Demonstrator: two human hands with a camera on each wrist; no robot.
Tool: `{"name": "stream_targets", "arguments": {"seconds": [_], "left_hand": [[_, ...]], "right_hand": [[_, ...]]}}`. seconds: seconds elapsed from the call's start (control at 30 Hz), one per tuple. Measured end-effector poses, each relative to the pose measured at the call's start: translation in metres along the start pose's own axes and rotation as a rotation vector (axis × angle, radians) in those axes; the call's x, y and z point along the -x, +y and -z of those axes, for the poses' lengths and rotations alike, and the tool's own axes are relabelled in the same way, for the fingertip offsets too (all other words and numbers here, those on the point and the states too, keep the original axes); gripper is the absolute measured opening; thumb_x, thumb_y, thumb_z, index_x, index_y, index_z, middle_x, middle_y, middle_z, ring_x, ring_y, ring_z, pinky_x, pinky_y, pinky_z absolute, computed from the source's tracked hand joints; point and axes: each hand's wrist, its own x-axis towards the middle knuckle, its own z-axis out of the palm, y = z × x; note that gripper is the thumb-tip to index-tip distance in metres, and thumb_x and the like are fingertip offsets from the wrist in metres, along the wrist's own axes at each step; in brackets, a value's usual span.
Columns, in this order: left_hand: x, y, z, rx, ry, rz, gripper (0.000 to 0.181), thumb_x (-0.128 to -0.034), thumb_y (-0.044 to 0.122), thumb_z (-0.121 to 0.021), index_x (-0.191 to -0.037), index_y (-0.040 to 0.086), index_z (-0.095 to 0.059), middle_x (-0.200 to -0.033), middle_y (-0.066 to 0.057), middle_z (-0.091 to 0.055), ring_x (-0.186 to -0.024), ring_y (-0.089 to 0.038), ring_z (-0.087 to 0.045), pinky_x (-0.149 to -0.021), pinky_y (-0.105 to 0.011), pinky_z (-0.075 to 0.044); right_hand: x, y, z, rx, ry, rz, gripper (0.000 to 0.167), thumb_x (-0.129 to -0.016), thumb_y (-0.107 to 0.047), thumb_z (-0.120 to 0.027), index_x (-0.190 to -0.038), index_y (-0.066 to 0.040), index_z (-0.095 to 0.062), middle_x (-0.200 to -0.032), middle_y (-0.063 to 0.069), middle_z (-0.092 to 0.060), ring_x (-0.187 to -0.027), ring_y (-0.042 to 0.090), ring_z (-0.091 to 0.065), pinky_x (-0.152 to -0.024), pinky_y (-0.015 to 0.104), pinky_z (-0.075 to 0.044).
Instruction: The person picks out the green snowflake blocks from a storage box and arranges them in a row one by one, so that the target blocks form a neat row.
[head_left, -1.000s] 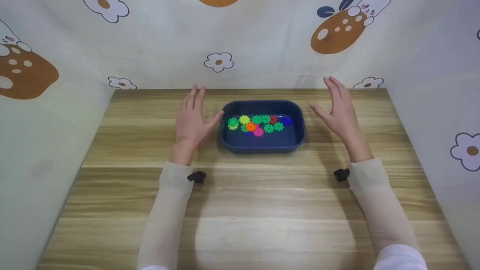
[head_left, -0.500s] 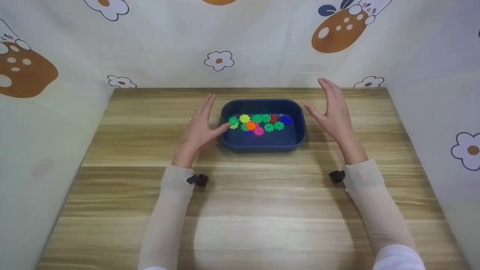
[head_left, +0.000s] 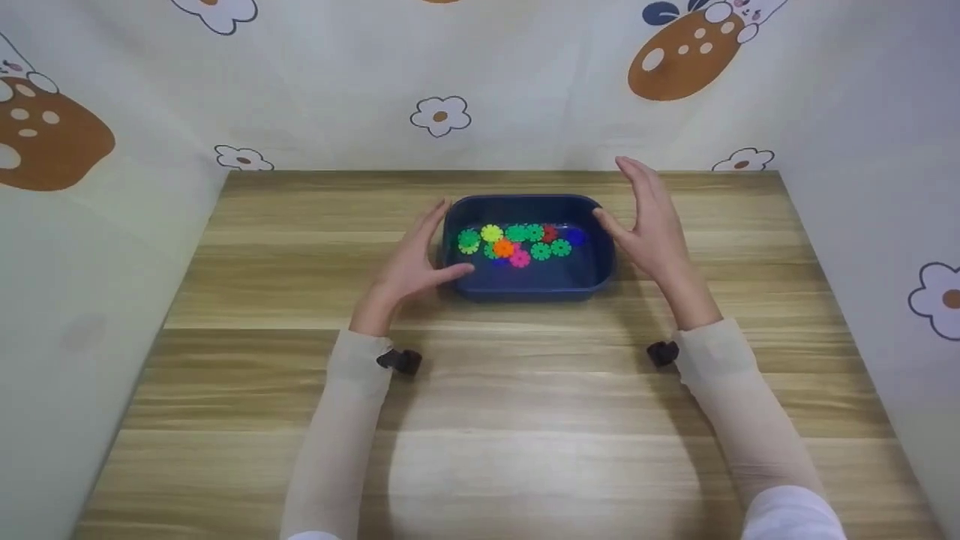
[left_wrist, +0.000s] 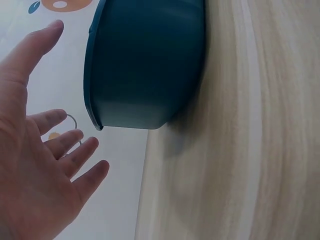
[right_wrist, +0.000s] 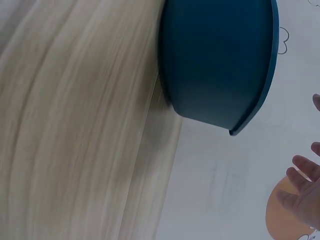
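A dark blue rectangular tub (head_left: 529, 281) stands on the table, with several flower-shaped plastic discs inside, among them an orange disc (head_left: 503, 248), a pink disc (head_left: 519, 259) and a yellow disc (head_left: 492, 233). My left hand (head_left: 412, 262) is beside the tub's left end, its thumb over the rim in the head view. The left wrist view shows that hand (left_wrist: 45, 150) apart from the tub wall (left_wrist: 145, 65), fingers spread. My right hand (head_left: 654, 225) hovers off the right end, thumb near the rim; only its fingertips (right_wrist: 305, 170) show in the right wrist view.
The wood-grain table (head_left: 525, 420) spreads out in front of the tub. A patterned white curtain (head_left: 337, 90) hangs behind the table and along both sides. Each sleeve cuff carries a small black camera (head_left: 405, 362).
My left hand has moved right, toward the tub, and its thumb has come over the rim. The right hand has moved left, closer to the tub. The tub and discs stay put.
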Motion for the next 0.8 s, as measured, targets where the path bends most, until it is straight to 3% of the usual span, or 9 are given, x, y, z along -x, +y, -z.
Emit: {"name": "stream_targets", "arguments": {"seconds": [0.27, 0.57, 0.8], "left_hand": [[0.000, -0.003, -0.004, 0.034, -0.026, -0.033, 0.108, -0.0776, 0.045, -0.083, -0.161, 0.032, -0.016, -0.170, 0.001, -0.008, -0.157, -0.029, -0.012, -0.123, -0.062, -0.020], [0.001, -0.004, -0.007, 0.031, -0.054, -0.021, 0.113, -0.0750, 0.044, -0.086, -0.161, 0.026, -0.015, -0.170, -0.001, -0.008, -0.156, -0.029, -0.013, -0.125, -0.056, -0.020], [0.003, -0.005, -0.007, 0.050, -0.061, -0.028, 0.116, -0.0738, 0.039, -0.088, -0.161, 0.023, -0.014, -0.170, -0.004, -0.007, -0.156, -0.029, -0.013, -0.126, -0.055, -0.018]], "right_hand": [[-0.002, -0.012, -0.011, -0.022, -0.013, 0.013, 0.070, -0.094, -0.036, -0.068, -0.152, -0.009, -0.039, -0.155, 0.011, -0.043, -0.145, 0.027, -0.037, -0.124, 0.046, -0.029], [-0.004, -0.027, -0.028, -0.067, -0.026, 0.060, 0.066, -0.095, -0.036, -0.067, -0.150, -0.008, -0.042, -0.151, 0.011, -0.047, -0.142, 0.025, -0.042, -0.122, 0.043, -0.032], [-0.005, -0.041, -0.040, -0.111, -0.067, 0.048, 0.066, -0.095, -0.039, -0.067, -0.149, -0.010, -0.043, -0.152, 0.009, -0.047, -0.143, 0.025, -0.041, -0.123, 0.044, -0.030]]}}
